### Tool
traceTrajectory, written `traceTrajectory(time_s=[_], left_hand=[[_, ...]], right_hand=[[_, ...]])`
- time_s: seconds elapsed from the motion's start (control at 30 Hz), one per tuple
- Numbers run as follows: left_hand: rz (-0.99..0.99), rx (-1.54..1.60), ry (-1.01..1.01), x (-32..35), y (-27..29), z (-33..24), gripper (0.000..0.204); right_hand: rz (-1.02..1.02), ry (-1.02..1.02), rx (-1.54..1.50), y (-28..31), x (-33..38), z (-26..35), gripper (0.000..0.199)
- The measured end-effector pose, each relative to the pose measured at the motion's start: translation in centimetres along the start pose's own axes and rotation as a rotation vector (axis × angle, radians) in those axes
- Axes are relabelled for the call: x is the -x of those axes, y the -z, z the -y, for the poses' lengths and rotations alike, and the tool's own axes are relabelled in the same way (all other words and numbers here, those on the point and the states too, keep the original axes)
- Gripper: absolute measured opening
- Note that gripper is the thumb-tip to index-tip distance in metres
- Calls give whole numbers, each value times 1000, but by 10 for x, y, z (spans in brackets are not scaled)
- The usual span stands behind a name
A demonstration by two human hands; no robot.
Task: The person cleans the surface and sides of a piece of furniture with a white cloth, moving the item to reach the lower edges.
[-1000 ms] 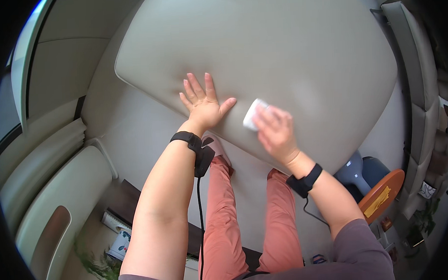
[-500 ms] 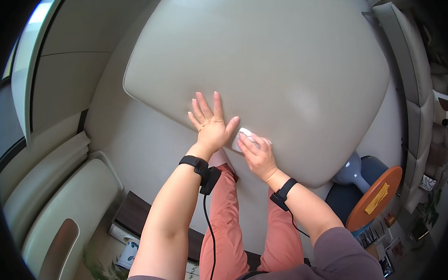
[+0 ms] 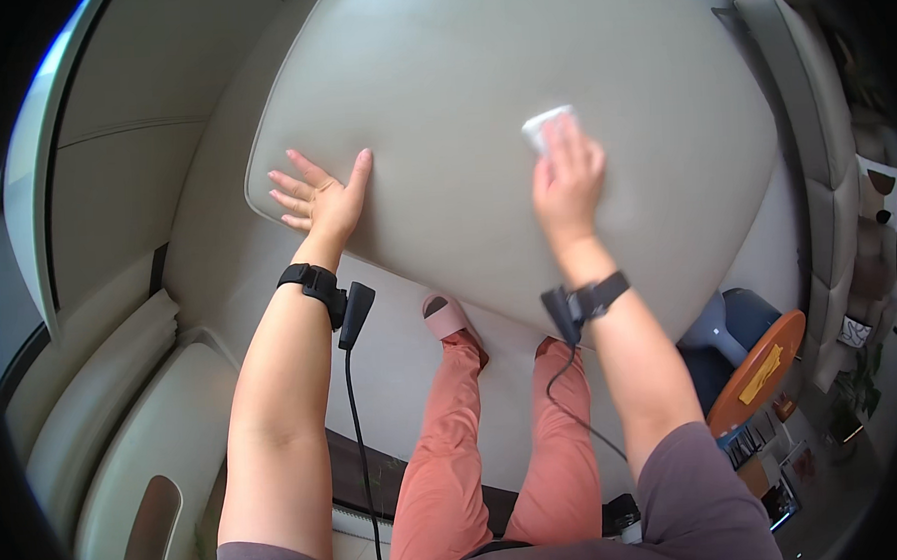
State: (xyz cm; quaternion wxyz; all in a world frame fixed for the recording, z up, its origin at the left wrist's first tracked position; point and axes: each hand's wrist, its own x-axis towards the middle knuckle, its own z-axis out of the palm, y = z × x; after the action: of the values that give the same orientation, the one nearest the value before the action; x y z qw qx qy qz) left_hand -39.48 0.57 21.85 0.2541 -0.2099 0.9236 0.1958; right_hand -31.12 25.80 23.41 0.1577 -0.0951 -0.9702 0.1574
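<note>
A large, smooth grey-beige cushioned surface, like an ottoman with piped edges, spreads out before me. Near its left corner my left hand lies with fingers spread, holding nothing. Farther over to the right, my right hand presses a folded white cloth or tissue against the surface; the hand is slightly blurred. Much of the white piece is hidden under my fingers. Each wrist wears a black strap with a small device and cable.
Around the ottoman runs a pale floor. At right stand a round orange-brown table with a yellow item on top, a dark blue seat and a grey sofa. A pale curved panel with a cut-out is at lower left.
My right hand has slid the white piece away from the near edge, up and to the right. My left hand has shifted left toward the ottoman's corner, fingers still spread.
</note>
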Motion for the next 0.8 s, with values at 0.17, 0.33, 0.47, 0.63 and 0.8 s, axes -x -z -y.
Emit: traceTrajectory(time_s=[0.17, 0.33, 0.47, 0.63, 0.8], left_hand=[[125, -35, 25, -1, 0, -6, 114], [179, -76, 95, -6, 6, 4, 115], [191, -54, 87, -4, 2, -7, 114], [192, -104, 109, -8, 1, 3, 113], [197, -127, 135, -12, 3, 8, 112]], right_hand=[[363, 203, -215, 21, 154, 67, 32], [316, 131, -373, 34, 100, 64, 37], [-48, -22, -119, 19, -54, -10, 37], [36, -77, 17, -12, -38, 6, 37], [237, 16, -110, 17, 24, 37, 37]])
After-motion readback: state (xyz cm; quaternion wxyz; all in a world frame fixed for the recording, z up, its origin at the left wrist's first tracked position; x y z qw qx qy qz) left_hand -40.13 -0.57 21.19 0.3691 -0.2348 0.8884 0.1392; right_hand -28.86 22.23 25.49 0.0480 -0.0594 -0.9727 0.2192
